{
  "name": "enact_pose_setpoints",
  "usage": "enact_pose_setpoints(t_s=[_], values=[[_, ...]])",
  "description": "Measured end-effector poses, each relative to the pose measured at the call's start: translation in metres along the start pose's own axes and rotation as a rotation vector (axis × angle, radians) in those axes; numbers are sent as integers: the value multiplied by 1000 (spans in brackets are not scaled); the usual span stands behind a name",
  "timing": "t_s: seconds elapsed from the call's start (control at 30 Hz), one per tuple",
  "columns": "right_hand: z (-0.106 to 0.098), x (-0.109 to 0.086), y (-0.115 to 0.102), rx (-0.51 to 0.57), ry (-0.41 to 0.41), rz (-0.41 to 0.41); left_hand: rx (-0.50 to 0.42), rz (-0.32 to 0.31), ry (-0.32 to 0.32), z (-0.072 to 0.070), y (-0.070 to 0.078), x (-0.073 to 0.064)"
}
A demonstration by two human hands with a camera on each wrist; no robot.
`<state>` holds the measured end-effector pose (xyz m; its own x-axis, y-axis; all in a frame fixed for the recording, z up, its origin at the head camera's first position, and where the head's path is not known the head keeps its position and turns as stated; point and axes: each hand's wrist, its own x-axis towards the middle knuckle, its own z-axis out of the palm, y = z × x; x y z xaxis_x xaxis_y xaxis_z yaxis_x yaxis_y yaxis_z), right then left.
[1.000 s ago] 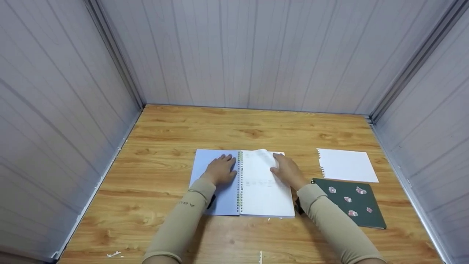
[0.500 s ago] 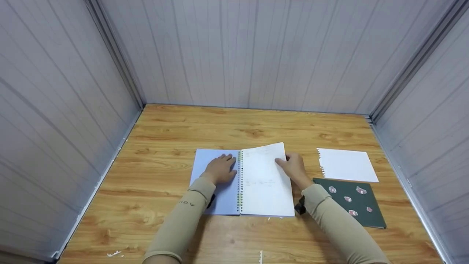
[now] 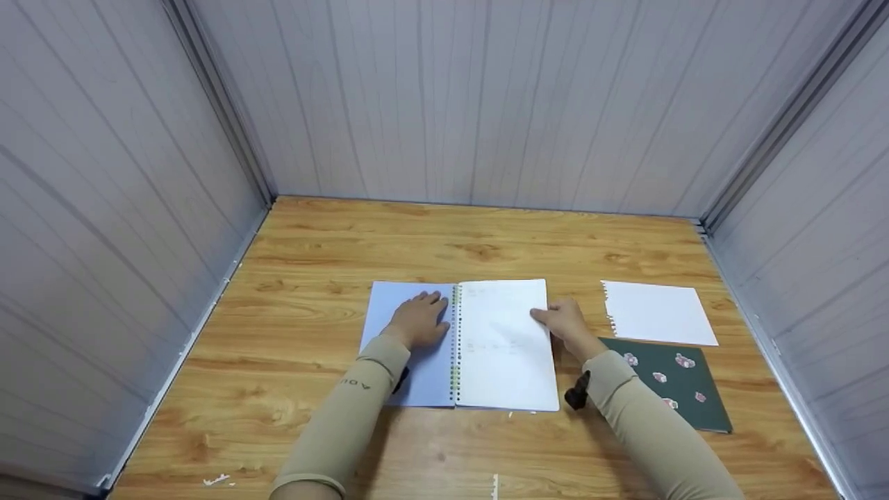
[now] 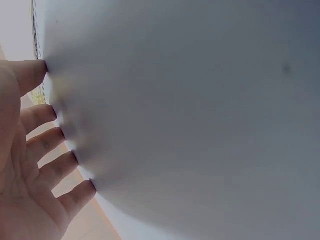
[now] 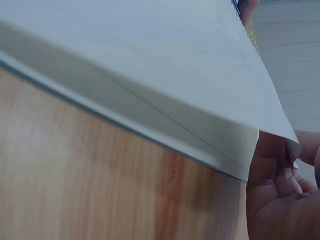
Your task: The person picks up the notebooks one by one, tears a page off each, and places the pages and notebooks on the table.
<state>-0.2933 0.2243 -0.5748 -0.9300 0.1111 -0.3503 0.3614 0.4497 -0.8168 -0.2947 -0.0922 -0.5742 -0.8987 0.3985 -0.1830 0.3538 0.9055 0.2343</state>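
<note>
A spiral notebook lies open, its blue-violet inside cover [image 3: 386, 305] on the left and white pages on the right of the ring binding [image 3: 455, 375]. My left hand [image 3: 419, 321] rests on that cover beside the rings, fingers spread; in the left wrist view, its fingertips [image 4: 75, 197] press on the smooth surface. With my right hand [image 3: 566, 323] I pinch the outer edge of the top page [image 3: 503, 333], near its upper part. The right wrist view has this page [image 5: 165, 65] lifted off the sheets below, curling at the corner between thumb and fingers.
To the right, a loose white sheet [image 3: 660, 312] with a ragged left edge lies above a dark green notebook [image 3: 684, 382] with pink flower pictures. White paper scraps [image 3: 217, 480] and a thin torn strip [image 3: 494, 486] are near the front. Panelled walls enclose the wooden table [image 3: 444, 243].
My right hand has shifted right along with the page edge. The page's upper corner, folded over then raised, now lies lower and flatter. My left hand has stayed in place.
</note>
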Motion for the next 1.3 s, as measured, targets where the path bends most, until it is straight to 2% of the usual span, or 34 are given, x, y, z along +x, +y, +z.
enact_pose_setpoints(t_s=[0.17,0.33,0.47,0.73,1.07,1.3], values=[[-3,-1,1,-29,-30,2,21,17,14,0,1,0],[-7,-2,-4,80,-80,44,29,20,20,1,1,0],[-6,-4,-7,77,-86,57,28,12,20,1,3,-1],[2,-14,2,-82,-111,-6,37,1,9,4,4,-1],[17,-32,10,-234,-39,-208,27,-2,13,4,2,-3],[20,-40,11,-259,-13,-237,21,1,36,5,2,-2]])
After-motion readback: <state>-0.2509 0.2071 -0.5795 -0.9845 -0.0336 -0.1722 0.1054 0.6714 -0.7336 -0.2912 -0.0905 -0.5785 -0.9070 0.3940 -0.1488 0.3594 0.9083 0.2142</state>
